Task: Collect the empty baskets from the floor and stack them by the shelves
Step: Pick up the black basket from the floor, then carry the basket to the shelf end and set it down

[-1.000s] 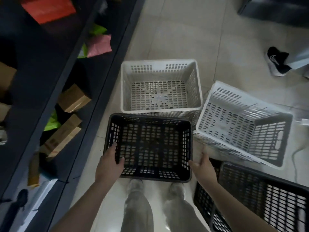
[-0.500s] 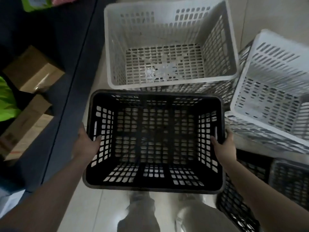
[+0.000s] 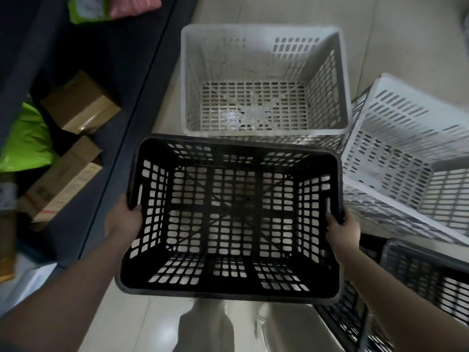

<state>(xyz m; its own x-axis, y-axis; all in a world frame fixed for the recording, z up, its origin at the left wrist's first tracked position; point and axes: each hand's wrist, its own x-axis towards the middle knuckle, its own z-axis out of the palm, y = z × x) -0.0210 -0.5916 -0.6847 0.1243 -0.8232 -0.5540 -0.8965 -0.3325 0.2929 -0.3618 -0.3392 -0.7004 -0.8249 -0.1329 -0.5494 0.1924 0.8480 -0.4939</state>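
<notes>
Black basket (image 3: 229, 219): empty, held level at both short ends, w/ floor seen through its mesh.
Left hand (image 3: 123, 221): closed round left rim.
Right hand (image 3: 341, 231): closed round right rim.
Beyond grip: white basket (image 3: 262, 80) upright by shelves (image 3: 76, 128).
Right of grip: tilted white basket (image 3: 408, 158), another black basket (image 3: 418, 283).
Progress: early; stacking judged mostly left.

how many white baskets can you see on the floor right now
2. One white basket stands upright ahead, beside the shelves. The tilted white basket leans to its right. More may sit nested underneath or beyond the frame.
</notes>
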